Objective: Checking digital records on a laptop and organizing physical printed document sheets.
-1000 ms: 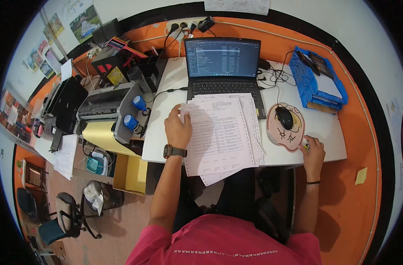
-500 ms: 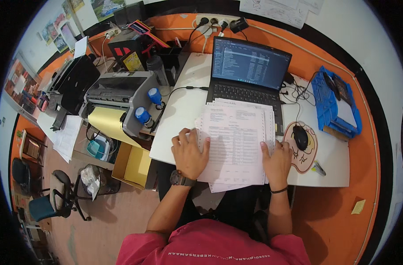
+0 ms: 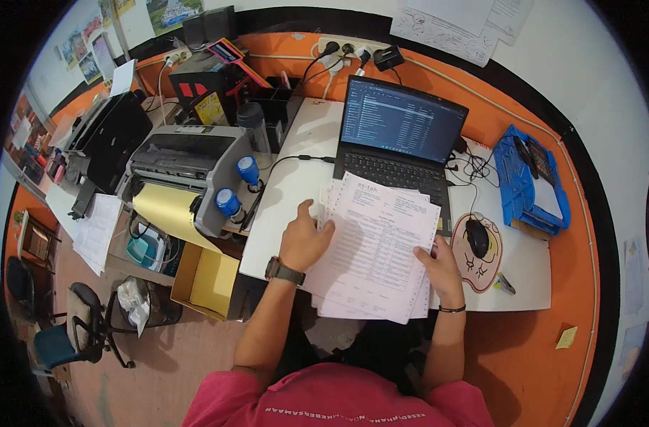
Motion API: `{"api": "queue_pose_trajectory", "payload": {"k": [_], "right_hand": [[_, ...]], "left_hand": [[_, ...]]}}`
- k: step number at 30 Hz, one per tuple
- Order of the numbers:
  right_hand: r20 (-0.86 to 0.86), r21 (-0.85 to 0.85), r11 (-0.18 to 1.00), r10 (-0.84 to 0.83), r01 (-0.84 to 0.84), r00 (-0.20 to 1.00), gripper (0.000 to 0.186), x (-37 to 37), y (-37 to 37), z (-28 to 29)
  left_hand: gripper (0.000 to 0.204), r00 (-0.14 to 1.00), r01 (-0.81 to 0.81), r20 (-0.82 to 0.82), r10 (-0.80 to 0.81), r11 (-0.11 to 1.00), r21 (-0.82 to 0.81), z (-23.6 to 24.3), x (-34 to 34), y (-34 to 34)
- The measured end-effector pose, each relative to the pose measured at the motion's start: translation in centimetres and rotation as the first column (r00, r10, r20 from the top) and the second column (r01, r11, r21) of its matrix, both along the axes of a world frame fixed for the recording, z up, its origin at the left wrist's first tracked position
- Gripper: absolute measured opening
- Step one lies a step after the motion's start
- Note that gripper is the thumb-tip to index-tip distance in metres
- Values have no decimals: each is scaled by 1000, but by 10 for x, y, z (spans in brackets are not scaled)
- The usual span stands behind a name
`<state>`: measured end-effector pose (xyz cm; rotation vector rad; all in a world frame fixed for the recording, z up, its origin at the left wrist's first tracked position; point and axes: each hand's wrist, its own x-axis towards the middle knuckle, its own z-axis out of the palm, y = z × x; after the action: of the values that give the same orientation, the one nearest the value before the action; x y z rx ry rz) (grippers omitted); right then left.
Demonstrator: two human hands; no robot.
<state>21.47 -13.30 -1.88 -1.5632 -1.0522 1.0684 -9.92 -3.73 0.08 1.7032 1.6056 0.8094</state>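
A: Where is the stack of papers found?

B: It is laid on the white desk, just in front of the laptop, with its near end hung over the desk's front edge.

A: How is its long axis set?

B: It is run from the laptop toward the person, tilted slightly, so the top edge is pointed at the keyboard and a little to the right.

A: What is done by the left hand?

B: It is laid flat on the stack's left edge, fingers spread and nothing gripped.

A: And the right hand?

B: The right edge is pinched by it, thumb on top; the other fingers are hidden underneath. A mouse is seen just beside it.
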Motion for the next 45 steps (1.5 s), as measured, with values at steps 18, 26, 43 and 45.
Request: {"api": "queue_pose_trajectory", "payload": {"k": [18, 26, 43, 45], "right_hand": [[-382, 343, 934, 235, -99, 894, 55, 26, -5, 82], [77, 659, 751, -117, 38, 990, 42, -25, -35, 133], [83, 826, 538, -412, 168, 907, 44, -15, -25, 94], [124, 832, 537, -426, 141, 896, 43, -12, -25, 90]], "left_hand": [[57, 547, 482, 732, -406, 868, 121, 63, 0, -27], [42, 910, 196, 219, -351, 832, 519, 142, 59, -69], [46, 902, -112, 384, -196, 754, 648, 108, 65, -65], [48, 880, -106, 361, -309, 613, 783, 99, 64, -57]]}}
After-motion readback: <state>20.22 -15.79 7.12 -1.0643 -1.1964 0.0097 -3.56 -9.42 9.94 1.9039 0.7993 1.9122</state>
